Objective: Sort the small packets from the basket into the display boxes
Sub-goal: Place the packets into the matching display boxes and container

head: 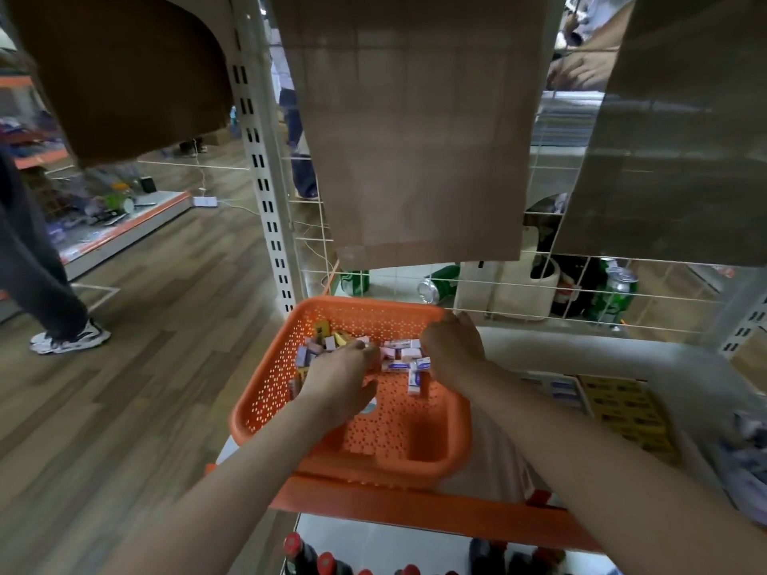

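Left hand (340,379) among packets (404,354) in basket (259,394)

Left hand (338,379), right hand (452,346) — both among packets (400,350) in basket (265,392).

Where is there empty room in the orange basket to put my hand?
The near half of the orange perforated plastic basket floor is bare, between the near rim and the small box-shaped packets. The far half is crowded with packets, the left hand and the right hand.

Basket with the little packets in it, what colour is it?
The basket is orange, dotted with small holes. Best seen in the head view.
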`<state>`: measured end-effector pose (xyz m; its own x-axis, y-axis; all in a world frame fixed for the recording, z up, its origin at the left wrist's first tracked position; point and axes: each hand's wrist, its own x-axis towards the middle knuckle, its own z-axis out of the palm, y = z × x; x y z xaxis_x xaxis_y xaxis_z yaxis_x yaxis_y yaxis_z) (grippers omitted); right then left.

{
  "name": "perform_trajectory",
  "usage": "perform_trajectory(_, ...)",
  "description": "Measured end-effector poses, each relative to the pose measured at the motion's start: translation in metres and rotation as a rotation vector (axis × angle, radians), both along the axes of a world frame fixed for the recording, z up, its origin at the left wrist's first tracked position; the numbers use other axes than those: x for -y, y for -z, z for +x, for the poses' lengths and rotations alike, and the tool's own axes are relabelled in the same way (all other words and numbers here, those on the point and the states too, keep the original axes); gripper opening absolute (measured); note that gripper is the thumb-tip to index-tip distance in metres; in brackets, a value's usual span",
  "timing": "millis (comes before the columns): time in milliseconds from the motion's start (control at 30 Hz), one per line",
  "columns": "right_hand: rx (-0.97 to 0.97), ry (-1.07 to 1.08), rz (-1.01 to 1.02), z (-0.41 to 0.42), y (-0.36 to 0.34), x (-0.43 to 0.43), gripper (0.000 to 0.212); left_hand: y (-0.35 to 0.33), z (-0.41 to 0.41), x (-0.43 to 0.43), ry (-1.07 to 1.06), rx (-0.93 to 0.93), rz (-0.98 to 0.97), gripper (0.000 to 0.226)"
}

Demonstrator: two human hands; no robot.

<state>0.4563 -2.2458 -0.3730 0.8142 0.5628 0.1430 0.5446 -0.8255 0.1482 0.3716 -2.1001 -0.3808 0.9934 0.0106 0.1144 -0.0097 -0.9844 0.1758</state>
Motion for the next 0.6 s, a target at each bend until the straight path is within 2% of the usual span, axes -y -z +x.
perform_trajectory(200,-0.029,-0.012,0.032,0.012,0.017,-0.013,0.023,0.012,0.004,-0.012,0.021,-0.041,0.026,0.045)
perform_trajectory(367,-0.115,0.068,-0.030,0.015,0.015,-0.015,0.020,0.015,0.004,-0.013,0.007,-0.065,0.004,0.035)
perform_trajectory(600,0.000,-0.030,-0.079,0.013,0.012,-0.016,0.016,0.012,0.005,-0.008,0.027,-0.084,0.002,0.034)
